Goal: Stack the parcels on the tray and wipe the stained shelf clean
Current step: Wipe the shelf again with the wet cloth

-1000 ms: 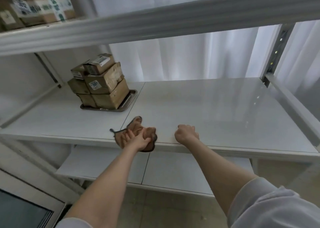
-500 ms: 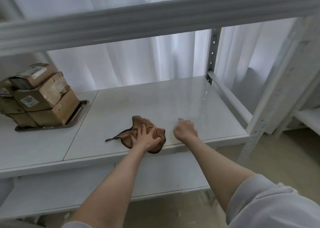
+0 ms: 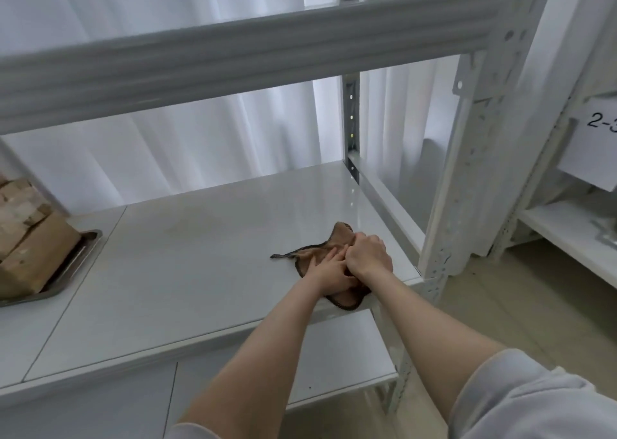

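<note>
A brown cloth [image 3: 337,238] lies bunched on the white shelf [image 3: 200,271], near its front right corner. My left hand [image 3: 329,268] presses on the cloth with its fingers spread. Beside it, touching it, my right hand [image 3: 367,258] sits on the cloth with curled fingers that gather the fabric. A faint yellowish patch [image 3: 183,225] shows on the shelf further back. At the far left, stacked cardboard parcels [image 3: 30,238] stand on a metal tray [image 3: 81,255], both cut off by the frame's edge.
A thick white beam [image 3: 233,48] crosses overhead, and a perforated upright post [image 3: 467,171] stands just right of the hands. A lower shelf [image 3: 334,355] lies beneath. Further right is another rack [image 3: 567,231] with a paper label [image 3: 597,138].
The cloth and both hands have slid right along the shelf toward its right corner. My right hand has come off the bare shelf onto the cloth. The view has swung right.
</note>
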